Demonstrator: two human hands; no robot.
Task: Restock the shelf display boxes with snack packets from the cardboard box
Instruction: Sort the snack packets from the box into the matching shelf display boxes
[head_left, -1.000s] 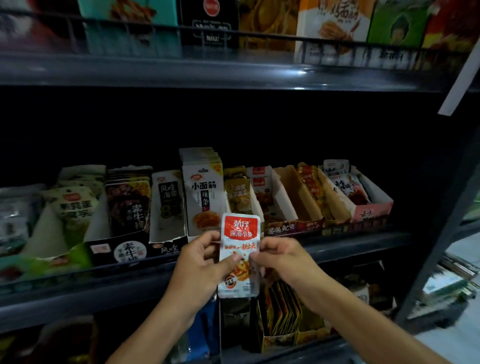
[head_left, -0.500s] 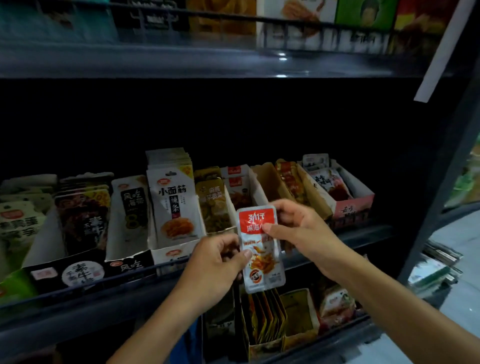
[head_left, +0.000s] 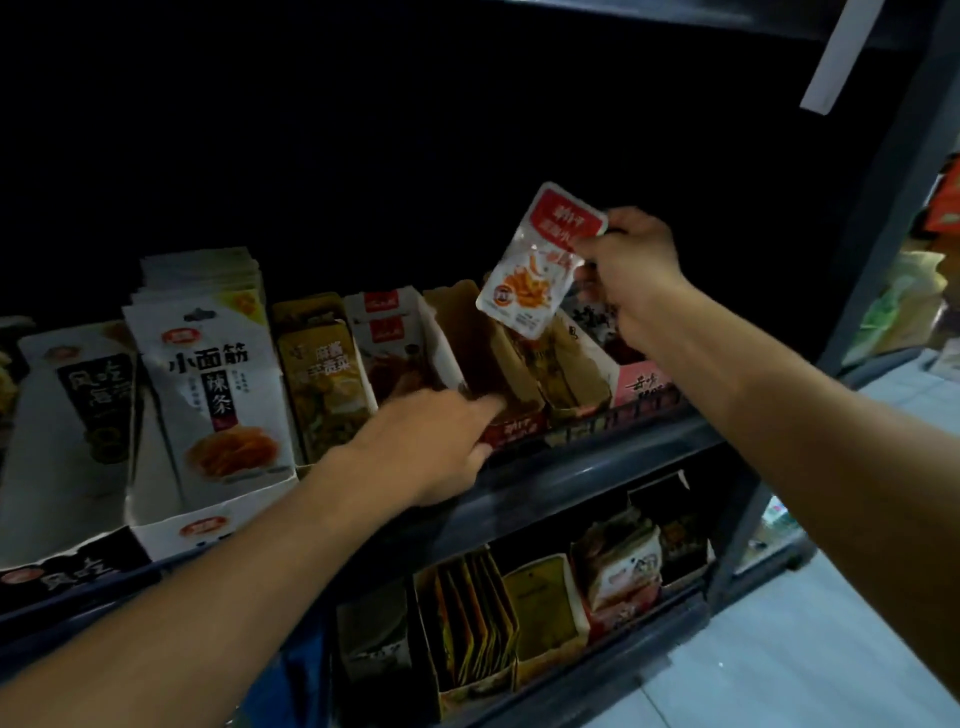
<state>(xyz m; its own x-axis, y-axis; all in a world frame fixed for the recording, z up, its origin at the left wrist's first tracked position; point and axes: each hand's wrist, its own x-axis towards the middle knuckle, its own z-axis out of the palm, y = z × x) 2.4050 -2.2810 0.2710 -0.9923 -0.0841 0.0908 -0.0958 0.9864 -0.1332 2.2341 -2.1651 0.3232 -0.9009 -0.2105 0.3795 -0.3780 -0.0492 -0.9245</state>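
Now the right hand (head_left: 631, 260) alone pinches the red-and-white foil snack packet (head_left: 535, 260) — raised above the empty brown cardboard display box (head_left: 483, 343); the released left hand (head_left: 441, 441), fingers extended, steadies that box's front — insertion is imminent.

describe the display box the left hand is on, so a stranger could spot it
Middle dark metal shelf, right of centre. The left hand touches the front of a brown cardboard display box with a red front label. Unlike its stocked neighbours, it looks nearly empty.
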